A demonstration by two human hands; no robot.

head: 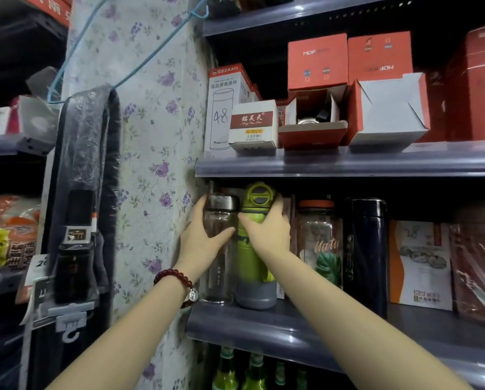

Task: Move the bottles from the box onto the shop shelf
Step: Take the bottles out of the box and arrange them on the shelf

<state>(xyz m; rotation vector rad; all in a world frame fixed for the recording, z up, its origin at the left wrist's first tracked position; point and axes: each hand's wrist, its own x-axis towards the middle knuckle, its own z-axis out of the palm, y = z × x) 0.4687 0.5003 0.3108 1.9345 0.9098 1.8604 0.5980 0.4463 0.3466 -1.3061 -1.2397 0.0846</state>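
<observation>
A clear glass bottle [220,266] with a steel cap stands at the left end of the grey shop shelf [292,327]. My left hand [204,235] grips its upper body, thumb across the front. Right beside it stands a green bottle [252,274] with a grey base and a green flip lid. My right hand [266,229] grips the green bottle just below its lid. Both bottles are upright and rest on the shelf, side by side and touching. The box is not in view.
To the right on the same shelf stand a clear jar with an orange lid [320,243], a dark flask [365,249] and a printed carton [420,263]. Red and white boxes [317,63] fill the shelf above. Green glass bottles [254,372] stand below. A floral wall [157,164] lies left.
</observation>
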